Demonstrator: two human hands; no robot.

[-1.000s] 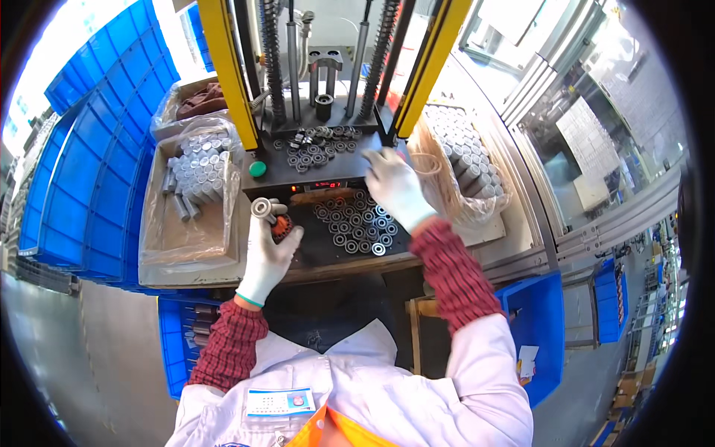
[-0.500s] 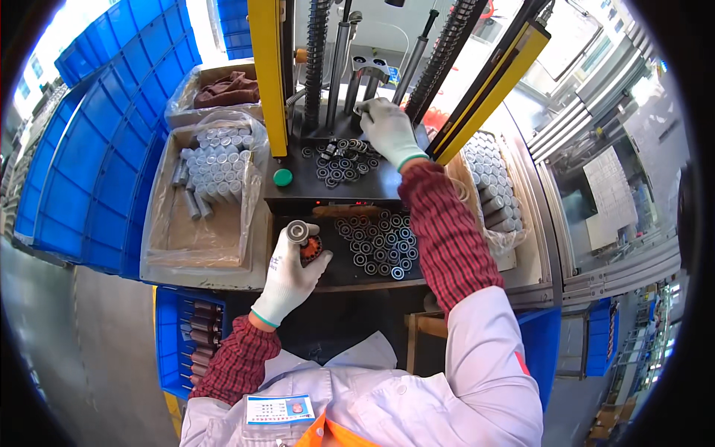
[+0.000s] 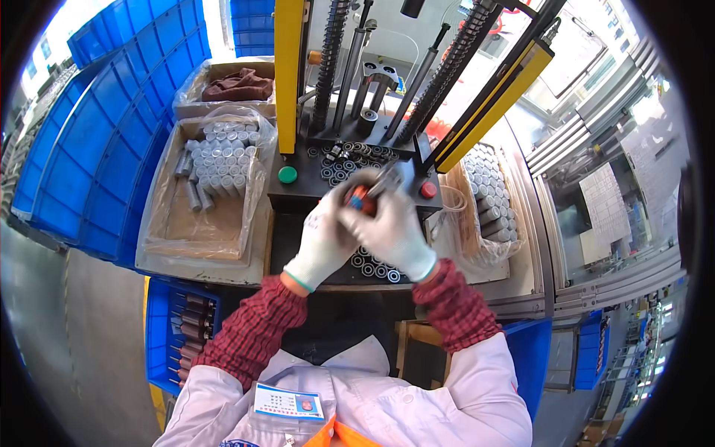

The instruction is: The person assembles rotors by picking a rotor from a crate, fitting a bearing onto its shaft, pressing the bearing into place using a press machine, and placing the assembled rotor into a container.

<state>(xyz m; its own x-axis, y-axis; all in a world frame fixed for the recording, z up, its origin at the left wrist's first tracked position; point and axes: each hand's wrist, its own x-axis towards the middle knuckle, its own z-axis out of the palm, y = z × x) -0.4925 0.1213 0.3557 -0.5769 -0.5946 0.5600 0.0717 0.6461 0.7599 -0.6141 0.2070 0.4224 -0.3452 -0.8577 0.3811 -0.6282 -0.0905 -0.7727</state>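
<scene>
In front of the press, my two white-gloved hands meet over the bench. My left hand is closed around a motor part with orange and blue showing between the gloves. Against it presses my right hand, its fingers closed on a blurred silvery metal piece that sticks up past the fingertips. Motion smears both gloves, so the exact grip is unclear. Just beyond lie loose ball bearings on the black press base. More bearings lie on the near ledge, partly hidden by my right hand.
Boxes of grey metal cylinders stand left and right. A green button and a red button flank the press base. Yellow posts rise beside the press rods. A blue bin with dark red shafted parts sits lower left.
My right hand has come back from the press to meet my left hand, which moved up and right with the motor part. A dark round-topped cylinder now shows at the press, where my right hand was.
</scene>
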